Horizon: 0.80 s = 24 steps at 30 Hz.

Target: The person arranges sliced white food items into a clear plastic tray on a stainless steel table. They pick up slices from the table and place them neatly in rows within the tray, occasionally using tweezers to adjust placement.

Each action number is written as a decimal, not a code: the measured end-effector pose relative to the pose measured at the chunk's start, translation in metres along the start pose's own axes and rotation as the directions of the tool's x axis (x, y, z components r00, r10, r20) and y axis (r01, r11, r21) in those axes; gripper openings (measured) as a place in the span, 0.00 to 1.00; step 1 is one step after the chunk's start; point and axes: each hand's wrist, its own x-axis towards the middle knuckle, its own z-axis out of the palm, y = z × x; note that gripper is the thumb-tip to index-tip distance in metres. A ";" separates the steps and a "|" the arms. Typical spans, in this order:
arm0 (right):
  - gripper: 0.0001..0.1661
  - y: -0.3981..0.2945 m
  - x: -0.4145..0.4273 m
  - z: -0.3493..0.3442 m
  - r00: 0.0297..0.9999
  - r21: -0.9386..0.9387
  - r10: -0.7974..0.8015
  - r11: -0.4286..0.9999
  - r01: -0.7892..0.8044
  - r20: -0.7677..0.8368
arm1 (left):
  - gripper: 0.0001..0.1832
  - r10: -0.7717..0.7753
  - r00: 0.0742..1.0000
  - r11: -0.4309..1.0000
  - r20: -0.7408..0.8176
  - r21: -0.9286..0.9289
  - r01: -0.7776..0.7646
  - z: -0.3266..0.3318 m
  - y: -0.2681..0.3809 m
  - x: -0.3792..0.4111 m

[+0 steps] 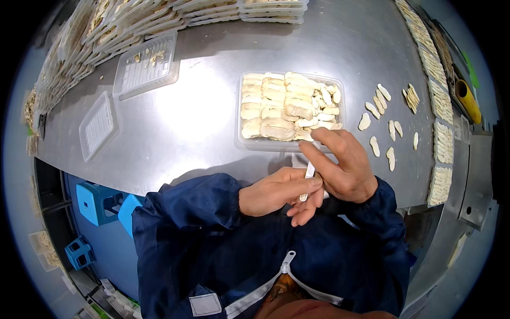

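Observation:
My left hand [279, 189] holds a slim white plastic strip or tool [310, 171] under its thumb. The strip slants upward, and its rounded lower end shows below the thumb. Beside it, my right hand [346, 167] has its fingers bent around the strip's upper end; whether they grip it is unclear. Just beyond both hands sits a clear plastic tray [340, 85]. Long pale slices, mushroom-like [275, 105], lie in overlapping rows on its left and middle. Smaller pieces [326, 95] are heaped more loosely on its right side.
Loose pale slices [374, 145] and a small pile [411, 98] lie right of the tray. Filled trays [442, 141] line the right edge. A clear tray with scraps [145, 65], another clear tray [97, 125] and stacked trays [131, 24] are left. Blue stools [95, 203] stand below the steel table [191, 131].

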 end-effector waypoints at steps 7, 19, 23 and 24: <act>0.20 0.029 0.028 0.009 0.876 0.452 0.438 0.835 -0.314 -0.201 | 0.14 0.092 0.982 0.904 0.168 0.400 -0.153 -0.030 -0.021 0.017; 0.11 0.042 0.048 0.045 0.644 0.936 0.704 -0.088 -0.340 0.300 | 0.15 0.100 0.980 0.863 0.172 0.476 -0.171 -0.035 -0.035 0.022; 0.11 0.045 0.046 0.047 0.641 0.943 0.703 -0.138 -0.303 0.309 | 0.14 0.126 0.975 0.854 0.182 0.480 -0.200 -0.037 -0.038 0.024; 0.10 0.044 0.046 0.051 0.625 0.944 0.733 -0.068 -0.324 0.267 | 0.14 0.129 0.975 0.852 0.180 0.482 -0.202 -0.038 -0.038 0.024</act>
